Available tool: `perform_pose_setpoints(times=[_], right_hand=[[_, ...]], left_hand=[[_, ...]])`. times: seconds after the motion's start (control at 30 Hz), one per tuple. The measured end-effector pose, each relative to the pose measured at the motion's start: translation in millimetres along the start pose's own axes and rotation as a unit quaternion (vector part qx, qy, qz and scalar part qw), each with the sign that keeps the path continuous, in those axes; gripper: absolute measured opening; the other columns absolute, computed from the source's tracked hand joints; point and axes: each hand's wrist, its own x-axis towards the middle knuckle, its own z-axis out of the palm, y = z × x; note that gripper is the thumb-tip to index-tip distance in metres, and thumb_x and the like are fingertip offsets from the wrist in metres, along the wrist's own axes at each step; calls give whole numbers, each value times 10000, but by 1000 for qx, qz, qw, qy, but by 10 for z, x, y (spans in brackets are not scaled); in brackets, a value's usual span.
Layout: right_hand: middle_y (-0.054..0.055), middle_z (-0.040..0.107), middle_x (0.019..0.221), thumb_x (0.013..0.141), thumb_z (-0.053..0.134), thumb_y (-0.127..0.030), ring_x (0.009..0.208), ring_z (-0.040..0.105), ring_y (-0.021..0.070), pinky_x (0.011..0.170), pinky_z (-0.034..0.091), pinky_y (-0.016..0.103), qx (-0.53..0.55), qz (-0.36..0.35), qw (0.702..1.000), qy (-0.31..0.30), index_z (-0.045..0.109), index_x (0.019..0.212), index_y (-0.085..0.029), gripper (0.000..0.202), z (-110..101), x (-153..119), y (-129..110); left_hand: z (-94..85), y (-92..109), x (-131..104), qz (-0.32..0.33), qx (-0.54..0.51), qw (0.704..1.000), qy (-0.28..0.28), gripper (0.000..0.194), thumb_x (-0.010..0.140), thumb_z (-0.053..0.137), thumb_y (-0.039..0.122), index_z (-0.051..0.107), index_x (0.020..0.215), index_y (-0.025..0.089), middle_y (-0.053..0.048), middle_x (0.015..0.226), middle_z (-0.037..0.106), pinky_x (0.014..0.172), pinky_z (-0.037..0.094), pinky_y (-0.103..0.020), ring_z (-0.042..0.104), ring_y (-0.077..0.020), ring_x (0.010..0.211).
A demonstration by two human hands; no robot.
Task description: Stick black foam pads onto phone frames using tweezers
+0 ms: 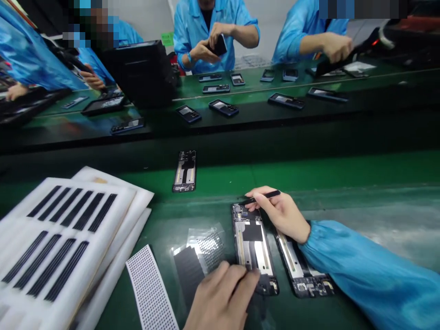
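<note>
An opened phone body (256,245) lies on the green bench, its inner parts facing up. My right hand (280,213), in a blue sleeve, is closed on black tweezers (270,195), whose tip is over the top end of this phone. Bent fingers of my left hand (223,293) rest at the lower left edge of the same phone; whether they pinch anything is hidden. A second opened phone body (311,282) lies partly under my right forearm. Left of the first phone are clear dotted sheets (209,247), a dark strip sheet (189,270) and a white dotted sheet (151,286).
White foam trays (125,192) with black strips (70,270) are stacked at the left. Another opened phone body (184,172) lies farther back. Beyond a raised ledge (247,126) are several phones (223,107), a black bin (139,73) and people in blue coats (240,50).
</note>
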Motion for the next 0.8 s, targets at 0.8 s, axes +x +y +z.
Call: perform_pose_setpoints(times=[0.8], right_hand=[[85, 703, 762, 857, 481, -176, 569, 627, 201, 487, 465, 342, -462, -245, 801, -289, 629, 1291, -34, 480, -478, -1286, -491]], left_hand=[[209, -45, 33, 114, -63, 991, 15, 476, 884, 389, -12, 623, 1283, 97, -103, 1338, 658, 684, 591, -325, 571, -194, 884]])
